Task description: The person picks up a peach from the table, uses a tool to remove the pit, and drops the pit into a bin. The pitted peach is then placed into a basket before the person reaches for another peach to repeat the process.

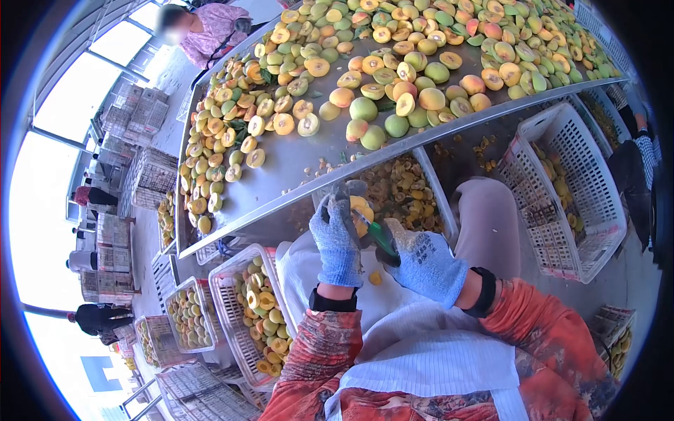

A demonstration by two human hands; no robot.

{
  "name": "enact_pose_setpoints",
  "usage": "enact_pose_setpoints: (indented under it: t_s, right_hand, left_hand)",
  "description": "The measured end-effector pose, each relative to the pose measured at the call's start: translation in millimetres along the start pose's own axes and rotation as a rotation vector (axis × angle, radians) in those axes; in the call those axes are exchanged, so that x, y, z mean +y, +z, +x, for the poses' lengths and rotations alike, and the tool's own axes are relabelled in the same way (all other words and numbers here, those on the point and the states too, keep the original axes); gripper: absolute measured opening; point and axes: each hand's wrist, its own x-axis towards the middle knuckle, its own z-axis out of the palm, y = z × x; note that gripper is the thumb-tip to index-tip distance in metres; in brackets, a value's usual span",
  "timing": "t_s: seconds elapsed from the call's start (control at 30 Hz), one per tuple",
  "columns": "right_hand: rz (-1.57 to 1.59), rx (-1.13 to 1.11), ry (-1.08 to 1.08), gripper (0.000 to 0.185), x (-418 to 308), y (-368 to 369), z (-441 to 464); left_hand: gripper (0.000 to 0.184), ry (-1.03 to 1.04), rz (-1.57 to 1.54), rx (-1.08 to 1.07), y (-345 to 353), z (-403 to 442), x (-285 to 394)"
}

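My left hand (pixel 335 242), in a blue and grey work glove, is closed on a yellow-fleshed peach half (pixel 361 212) in front of the table's edge. In the same kind of glove, my right hand (pixel 423 258) grips a green-handled knife (pixel 381 237). The knife's end reaches toward the cut face of the fruit; its blade is mostly hidden. Below and behind the hands, a bin (pixel 439 193) holds fruit scraps. A small orange piece (pixel 375 278) lies on my apron (pixel 421 365).
A metal table (pixel 281 168) carries many whole and halved peaches (pixel 365 109). White crates (pixel 263 252) of fruit stand at my left, another crate (pixel 604 210) at my right. A person (pixel 214 31) stands beyond the table. Stacked crates (pixel 154 172) and other people are farther left.
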Motion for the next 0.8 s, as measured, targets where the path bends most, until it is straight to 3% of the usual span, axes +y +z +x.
enact_pose_setpoints:
  t_s: [0.13,0.27,0.37,0.43,0.47,0.53,0.67,0.73,0.8]
  right_hand:
    - [0.245,-0.115,0.022,0.048,3.4,-18.3,10.5]
    - [0.119,-0.231,-0.037,0.05,11.2,-21.5,23.1]
    - [0.279,-0.328,-0.009,0.043,9.5,-38.1,38.9]
    - [0.725,-0.666,0.433,0.039,-4.4,-64.0,51.5]
    - [0.732,-0.666,0.433,0.039,4.5,-45.2,48.5]
    - [0.15,-0.121,-0.107,0.036,21.7,0.8,40.2]
    - [0.124,-0.018,-0.138,0.037,27.3,-1.0,49.9]
    - [0.91,-0.529,0.336,0.036,21.9,-38.9,64.3]
    - [1.019,-0.651,0.46,0.033,27.8,-47.1,73.2]
  left_hand:
    - [0.022,0.021,0.132,-0.051,2.1,1.6,5.9]
    - [0.024,-0.02,0.26,-0.062,3.1,10.3,12.7]
    - [0.025,-0.105,0.235,-0.041,5.5,10.8,15.8]
    - [0.027,0.028,0.259,-0.008,3.8,16.1,8.8]
    - [0.027,0.026,0.265,-0.008,2.9,20.9,5.4]
    - [0.028,0.109,0.335,0.063,2.0,30.5,-2.5]
    - [0.032,0.152,0.304,0.117,10.5,40.5,-7.6]
    - [0.034,0.226,0.241,0.112,10.7,41.0,-12.7]
    - [0.033,0.328,0.328,-0.019,13.7,40.0,-4.5]
